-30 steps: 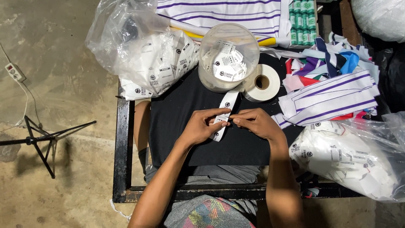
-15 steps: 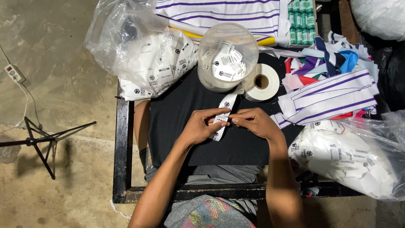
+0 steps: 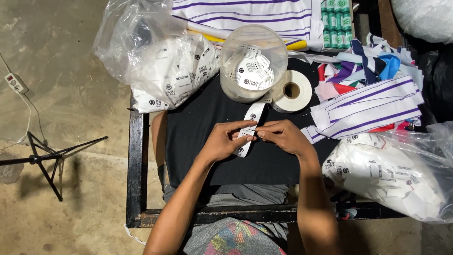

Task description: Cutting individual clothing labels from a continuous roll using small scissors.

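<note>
The black table filled the middle of the view, its metal frame showing at the 9 o'clock edge. Two clear plastic bags of cut white labels bracketed it: one bag at 11 o'clock, a fuller one at 4 o'clock, which suggested much cutting or separating was already done. Striped fabric pieces lay heaped at 2 o'clock. A clear round tub at 12 o'clock held a modest layer of loose labels, so the current batch looked only partly filled. Just beside it, toward 1 o'clock, sat the white tape roll, with plenty wound on it, so a good deal seemed left to work through.

From the roll the label strip ran down to the centre, where both hands met. The left hand pinched the strip between thumb and fingers; the right hand was closed on it too, fingertips nearly touching the left's. The piece between them appeared not yet separated.
</note>
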